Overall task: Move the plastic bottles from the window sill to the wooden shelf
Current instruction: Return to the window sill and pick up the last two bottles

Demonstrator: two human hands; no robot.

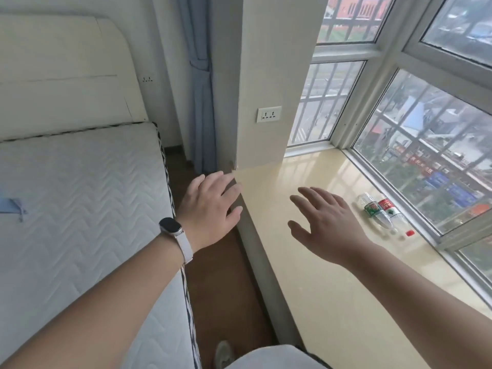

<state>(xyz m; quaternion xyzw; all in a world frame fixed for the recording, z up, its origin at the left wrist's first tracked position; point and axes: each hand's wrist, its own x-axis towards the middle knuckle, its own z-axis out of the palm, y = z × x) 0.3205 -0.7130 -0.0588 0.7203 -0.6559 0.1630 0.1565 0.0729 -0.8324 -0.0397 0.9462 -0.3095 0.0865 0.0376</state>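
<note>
While both hands hover spread and empty, left hand [210, 209] at the window sill's [314, 262] room-side edge, right hand [327, 225] above it, two plastic bottles [380, 213] lie touching near its window edge.

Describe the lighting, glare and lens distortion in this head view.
Head view: daylight through the window; glossy window sill mirrors the panes as pale glare; wide-angle lens bows the frames; clear bottles look slightly soft; both hands are evenly lit.
</note>
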